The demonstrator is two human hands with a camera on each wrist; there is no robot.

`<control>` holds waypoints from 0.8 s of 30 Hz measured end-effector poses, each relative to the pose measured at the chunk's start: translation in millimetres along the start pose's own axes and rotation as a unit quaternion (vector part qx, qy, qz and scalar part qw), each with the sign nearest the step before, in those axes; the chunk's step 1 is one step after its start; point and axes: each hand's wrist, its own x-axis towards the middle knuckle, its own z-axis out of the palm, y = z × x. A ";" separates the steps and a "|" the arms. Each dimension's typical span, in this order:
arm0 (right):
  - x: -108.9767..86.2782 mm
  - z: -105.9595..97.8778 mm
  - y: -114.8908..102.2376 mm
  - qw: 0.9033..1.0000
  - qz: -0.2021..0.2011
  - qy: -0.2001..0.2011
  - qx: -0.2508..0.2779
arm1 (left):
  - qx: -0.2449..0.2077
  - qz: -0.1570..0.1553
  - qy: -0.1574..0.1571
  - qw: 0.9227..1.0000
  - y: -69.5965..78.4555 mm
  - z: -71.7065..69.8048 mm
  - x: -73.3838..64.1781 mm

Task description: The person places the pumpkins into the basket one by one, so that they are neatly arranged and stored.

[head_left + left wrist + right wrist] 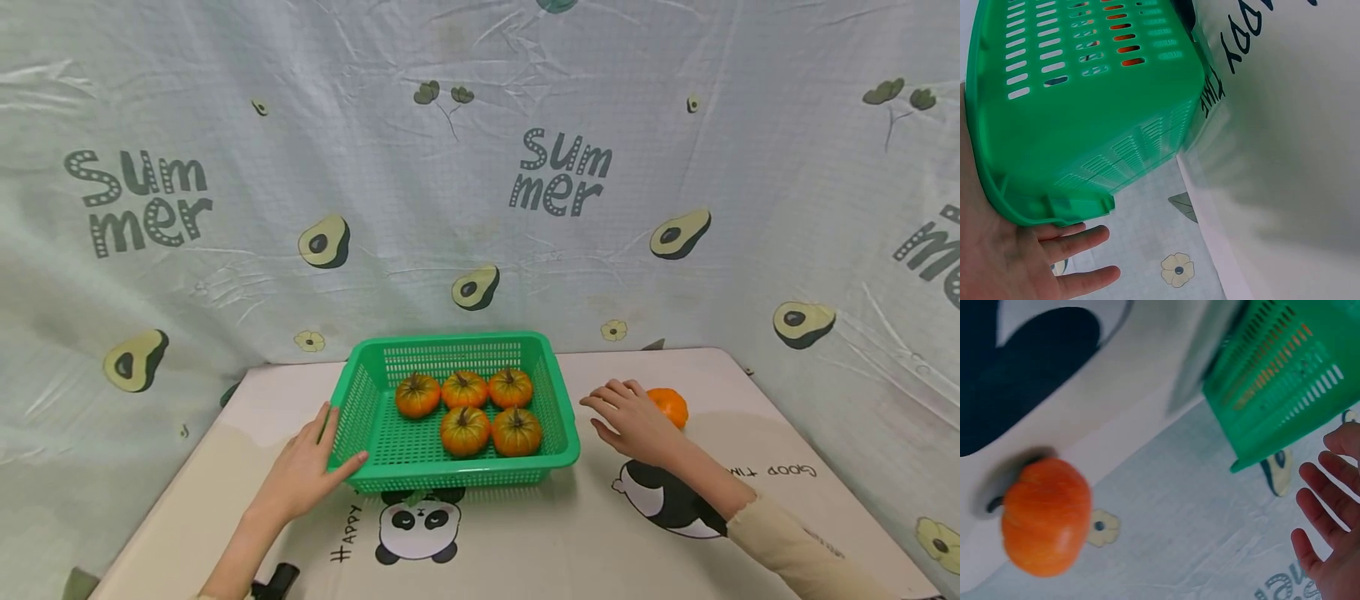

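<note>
A green plastic basket (461, 473) with slotted walls stands at the middle of the table. Inside it sit several small orange-green pumpkins (465, 432), in two rows toward the right half. My left hand (306, 468) rests against the basket's left rim, thumb by the near corner; in the left wrist view its fingers stretch out straight past the rim. Right of the basket hovers my right hand (633, 418), apart from the rim, fingers loosely spread and holding nothing. An orange pumpkin (1046, 517) lies on the table beside that hand, partly hidden behind it in the head view.
The pale table (570, 542) carries printed pandas and lettering. A curtain (420, 208) printed with avocados hangs behind and along the sides. Near the left forearm is a small black object (276, 581), cut off by the lower frame edge.
</note>
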 end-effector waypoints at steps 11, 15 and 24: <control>-45.3 4.5 17.7 0.991 0.091 -0.088 -0.044 | -0.003 0.001 -0.003 1.000 1.0 -1.5 -0.2; -56.0 7.2 27.3 0.989 0.106 -0.080 -0.070 | -0.003 0.000 -0.002 1.000 2.6 -3.3 0.1; -73.5 14.4 44.4 0.977 0.175 -0.101 -0.067 | 0.000 -0.001 -0.002 1.000 2.1 -2.8 -1.4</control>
